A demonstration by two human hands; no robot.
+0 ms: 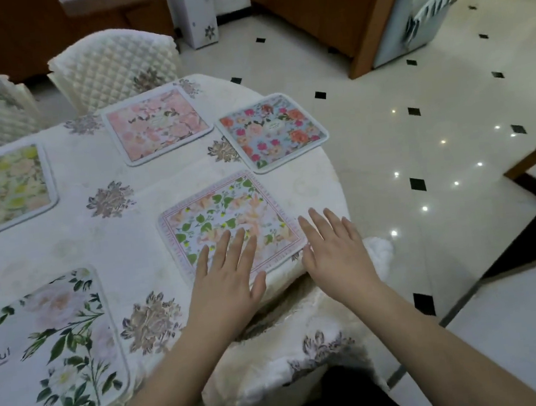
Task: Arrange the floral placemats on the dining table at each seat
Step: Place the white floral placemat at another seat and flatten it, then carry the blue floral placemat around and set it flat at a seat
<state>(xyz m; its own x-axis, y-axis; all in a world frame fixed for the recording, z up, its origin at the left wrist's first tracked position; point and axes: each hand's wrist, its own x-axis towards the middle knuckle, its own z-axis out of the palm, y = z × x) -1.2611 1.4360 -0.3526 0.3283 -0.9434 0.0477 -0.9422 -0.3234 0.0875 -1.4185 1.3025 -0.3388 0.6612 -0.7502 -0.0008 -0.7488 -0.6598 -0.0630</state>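
The placemat (229, 219) is judged light, thin and floppy, best slid flat or lifted by an edge. It is pressed at its near edge under the flat, spread left hand (227, 272); the right hand (333, 249), also flat and spread, is held just beside its right corner.

the left hand (230, 268) covers the near edge of the green-leaf placemat (228, 216). left of that placemat, the yellow placemat (6, 188) and the white-rose placemat (61, 347) run off the picture's left edge, the lettering on the latter cut short. far beyond it, a white object (419, 21) by the wooden cabinet (333, 10) is too blurred to identify.
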